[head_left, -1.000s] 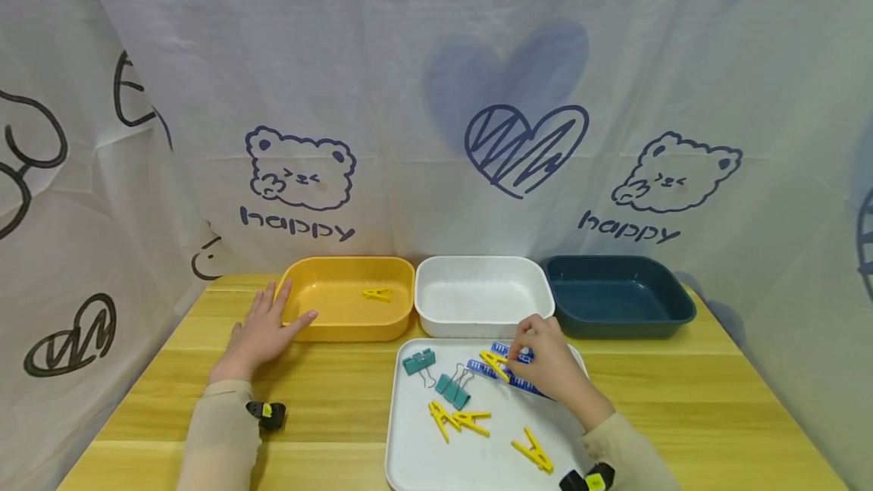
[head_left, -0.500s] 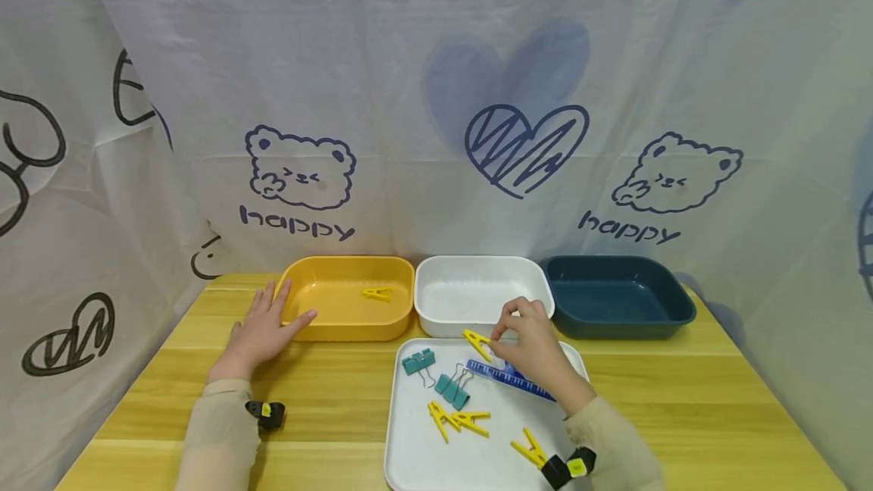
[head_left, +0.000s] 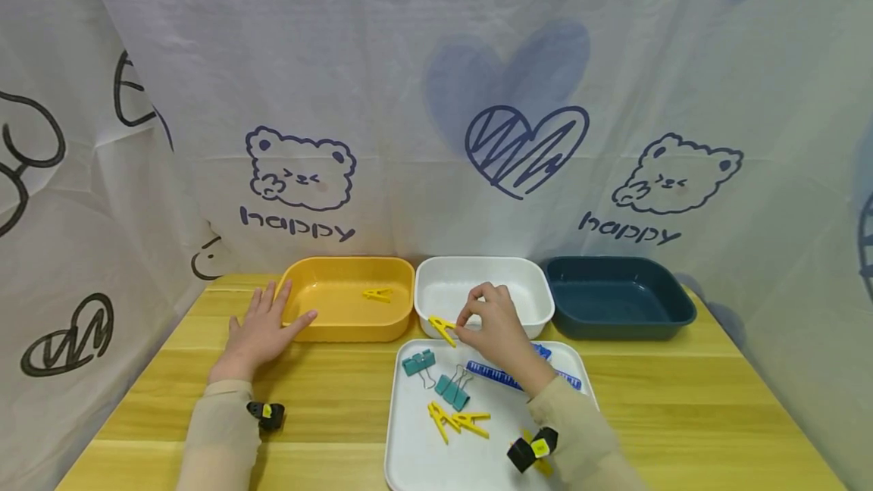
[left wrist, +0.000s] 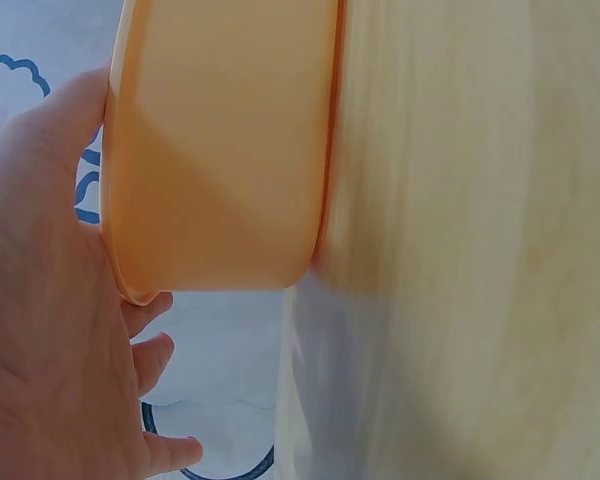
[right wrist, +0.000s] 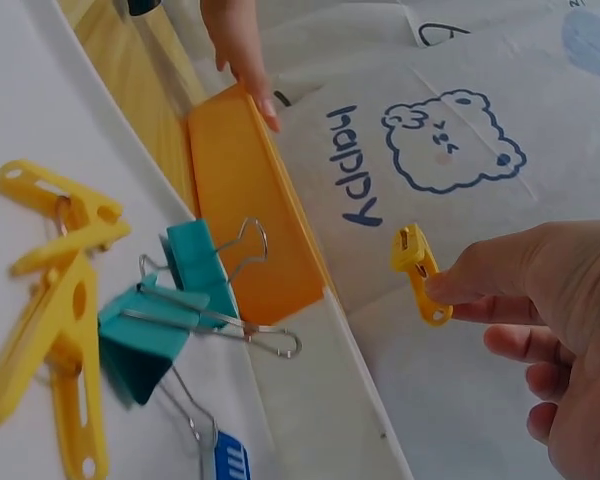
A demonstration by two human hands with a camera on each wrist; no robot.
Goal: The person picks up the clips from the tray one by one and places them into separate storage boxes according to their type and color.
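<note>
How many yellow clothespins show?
5: a clothespin in the yellow bin, one pinched by the right hand, two together on the tray, one mostly hidden behind the wrist camera; others may be hidden.

clothespin [right wrist: 418,274]: plastic | dark bin [head_left: 617,329]: glossy plastic | clip handles [right wrist: 248,328]: shiny metal | table [head_left: 696,400]: wood-grained

clothespins [right wrist: 413,256] are yellow, binder clips [right wrist: 145,340] teal.

Both bare hands [head_left: 256,341] meet beige sleeves [head_left: 220,434] with black, yellow-labelled wrist devices [head_left: 276,417].
</note>
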